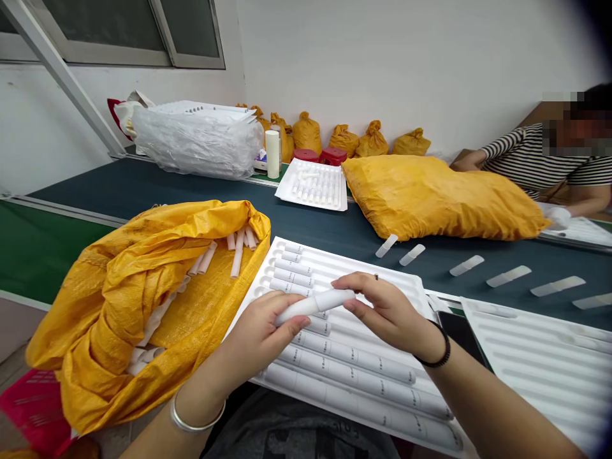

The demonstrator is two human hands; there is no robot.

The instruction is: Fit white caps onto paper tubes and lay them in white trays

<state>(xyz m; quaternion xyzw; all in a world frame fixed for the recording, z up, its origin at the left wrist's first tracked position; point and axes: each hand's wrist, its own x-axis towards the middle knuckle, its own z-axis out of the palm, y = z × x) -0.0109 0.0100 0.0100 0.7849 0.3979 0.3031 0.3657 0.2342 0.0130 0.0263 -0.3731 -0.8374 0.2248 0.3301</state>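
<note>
Between my two hands is a white two-part tube (321, 303), held slantwise above a white tray. My left hand (262, 328) is closed around its frosted left part, while the fingertips of my right hand (382, 309) pinch its right end. Under my hands, the grooved white tray (401, 284) carries rows of white tubes with small dark print (344, 357); my hands hide some of them. Left of the tray, a yellow woven sack (115, 268) lies open with loose white tubes (238, 255) inside.
Several frosted tubes (509, 276) lie spaced along the dark belt (306, 223). Another grooved tray (549, 376) and a flat black object (461, 338) are at right. Behind are a full yellow sack (444, 197), a tray (287, 191) and plastic-wrapped trays (201, 146). A co-worker's striped sleeve (507, 143) shows far right.
</note>
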